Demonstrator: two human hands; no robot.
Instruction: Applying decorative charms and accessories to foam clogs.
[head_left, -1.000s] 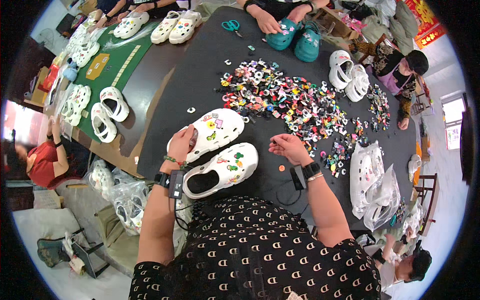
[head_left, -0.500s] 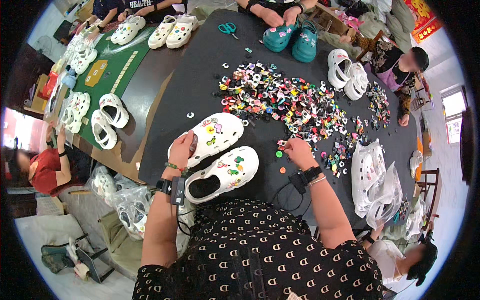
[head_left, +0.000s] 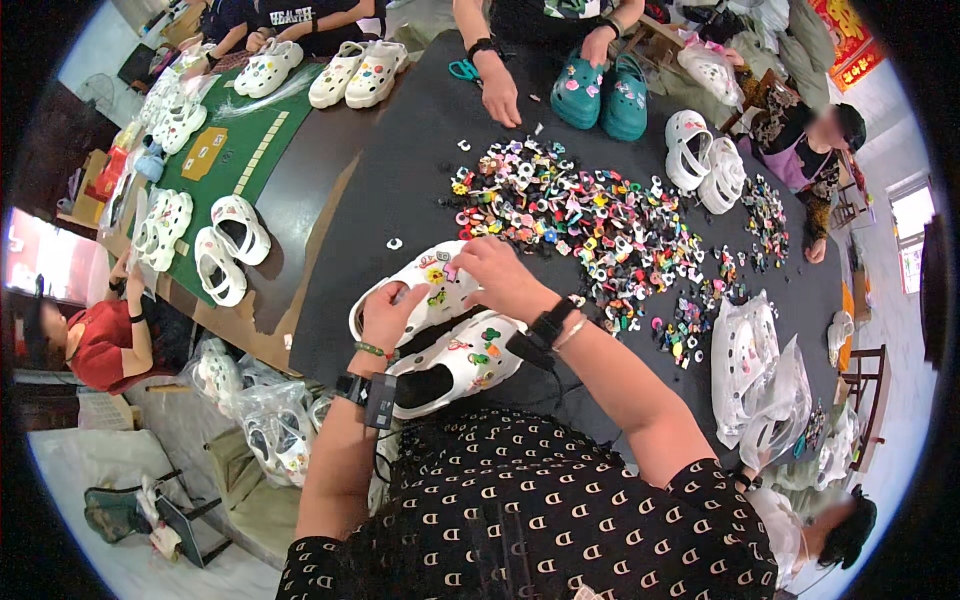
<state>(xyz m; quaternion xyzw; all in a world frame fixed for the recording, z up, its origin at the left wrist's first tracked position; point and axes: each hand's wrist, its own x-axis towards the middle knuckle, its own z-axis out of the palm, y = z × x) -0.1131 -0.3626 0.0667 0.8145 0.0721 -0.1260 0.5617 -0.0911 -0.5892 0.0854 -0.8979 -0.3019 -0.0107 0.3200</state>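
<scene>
Two white clogs with colourful shoe charms lie side by side in front of me. My left hand (head_left: 391,315) grips the far clog (head_left: 436,308) by the edge of its foot opening. Over that clog's toe, my right hand (head_left: 508,278) is bent down, its fingertips drawn together against the upper. Whatever is between those fingertips is hidden from view. The near clog (head_left: 468,362) rests closest to my body, partly under my right wrist, and neither hand grips it. Just beyond the clogs spreads a pile of small mixed charms (head_left: 570,205).
Across the dark table (head_left: 340,260), a person's hand (head_left: 500,100) reaches near the pile beside teal clogs (head_left: 598,98). White clogs (head_left: 703,162) stand to the far right; bagged clogs (head_left: 745,370) lie nearer. More white clogs (head_left: 232,250) sit on the left table.
My right hand has moved left from the charm pile onto the far clog's toe. My left hand stays on that clog. The person opposite has lowered one hand toward the pile.
</scene>
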